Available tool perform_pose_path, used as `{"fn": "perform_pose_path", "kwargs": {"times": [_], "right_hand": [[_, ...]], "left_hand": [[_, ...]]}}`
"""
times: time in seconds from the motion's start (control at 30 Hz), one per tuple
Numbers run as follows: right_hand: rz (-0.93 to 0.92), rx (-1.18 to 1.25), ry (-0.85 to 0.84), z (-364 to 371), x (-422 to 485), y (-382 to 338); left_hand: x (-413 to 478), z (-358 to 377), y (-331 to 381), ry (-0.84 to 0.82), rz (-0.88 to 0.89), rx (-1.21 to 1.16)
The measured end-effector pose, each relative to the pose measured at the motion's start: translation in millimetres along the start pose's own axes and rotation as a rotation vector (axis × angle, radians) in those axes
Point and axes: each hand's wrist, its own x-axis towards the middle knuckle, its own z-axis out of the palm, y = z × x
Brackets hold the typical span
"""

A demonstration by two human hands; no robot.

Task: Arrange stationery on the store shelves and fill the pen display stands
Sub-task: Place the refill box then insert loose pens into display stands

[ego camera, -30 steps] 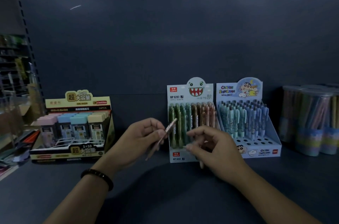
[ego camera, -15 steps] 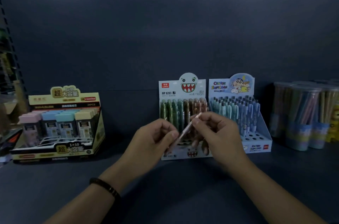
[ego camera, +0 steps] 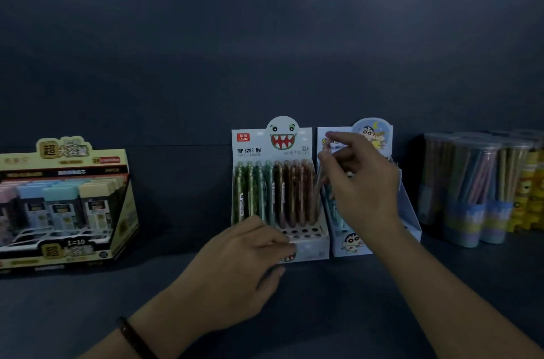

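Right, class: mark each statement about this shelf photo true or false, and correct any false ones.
1. The right hand pinches a pen. True.
2. The left hand holds a pen too. False: it holds the front of the monster-face stand.
3. Every hole in that stand is filled. False: several front holes are empty.
4. Clear tubs of pencils stand right of the cartoon-boy stand. True.
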Motion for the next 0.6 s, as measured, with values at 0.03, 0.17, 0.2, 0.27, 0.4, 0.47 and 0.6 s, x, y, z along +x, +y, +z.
{"fn": "perform_pose_path", "kwargs": {"times": [0.03, 0.17, 0.2, 0.27, 0.4, 0.47, 0.6], "right_hand": [[-0.026, -0.012, -0.008, 2.3, -4.0, 2.1], [-0.054, -0.058, -0.073, 6.8, -7.8, 7.3], [-0.061, -0.072, -0.079, 7.0, -8.1, 7.6], [-0.059, -0.075, -0.094, 7.4, -8.5, 8.2], [-0.018, -0.084, -0.118, 6.6, -8.9, 10.2], [-0.001, -0.096, -0.147, 6.6, -10.1, 10.1], [0.004, -0.125, -0.204, 5.8, -12.9, 11.1]], "left_hand": [[1.3, 1.1, 1.1, -0.008, 0.011, 0.023], [2.1, 2.8, 1.0, -0.026, 0.022, 0.071], [1.7, 2.8, 1.4, -0.025, 0.019, 0.072], [1.3, 3.4, 1.9, -0.018, 0.012, 0.078], [0.6, 3.3, 1.3, 0.038, 0.012, 0.051], [0.1, 1.4, 0.9, 0.070, 0.011, 0.021], [-1.9, 0.4, 0.5, 0.078, 0.003, 0.001]]}}
